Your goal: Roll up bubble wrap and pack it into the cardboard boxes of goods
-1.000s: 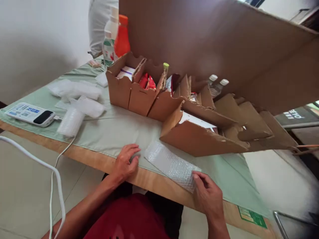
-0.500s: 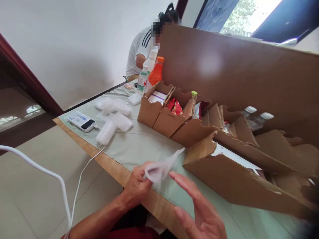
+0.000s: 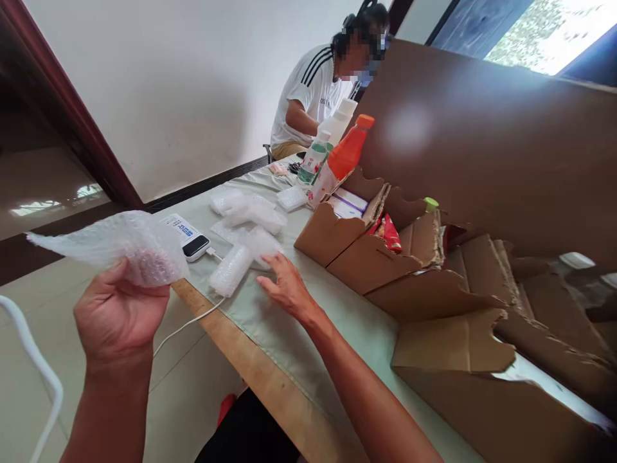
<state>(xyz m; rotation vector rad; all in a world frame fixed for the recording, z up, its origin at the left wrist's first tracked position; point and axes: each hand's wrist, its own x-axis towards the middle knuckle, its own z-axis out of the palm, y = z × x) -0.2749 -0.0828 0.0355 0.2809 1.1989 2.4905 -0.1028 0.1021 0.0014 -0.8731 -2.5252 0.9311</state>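
Note:
A crumpled sheet of bubble wrap [image 3: 120,241] is gripped in my left hand [image 3: 125,302], thumb on top, held up beyond the table's front edge at the left. My right hand [image 3: 286,286] reaches over the table with its fingers apart, close to a pile of bubble wrap pieces. Nearest to it are a rolled piece of bubble wrap [image 3: 231,269] and another piece [image 3: 263,244] by the fingertips; whether they touch I cannot tell. More bubble wrap [image 3: 253,211] lies behind these.
A white device [image 3: 186,236] with a cable lies left of the pile. Cardboard bins [image 3: 357,257] with red packets stand right. Behind are an orange-capped bottle [image 3: 347,151], a green-labelled bottle [image 3: 313,157] and a white bottle [image 3: 337,119]. A person [image 3: 308,96] sits at the far end.
My left hand has moved left and up with the bubble wrap. My right hand has gone from the front of the table forward to the pile. The view has shifted left.

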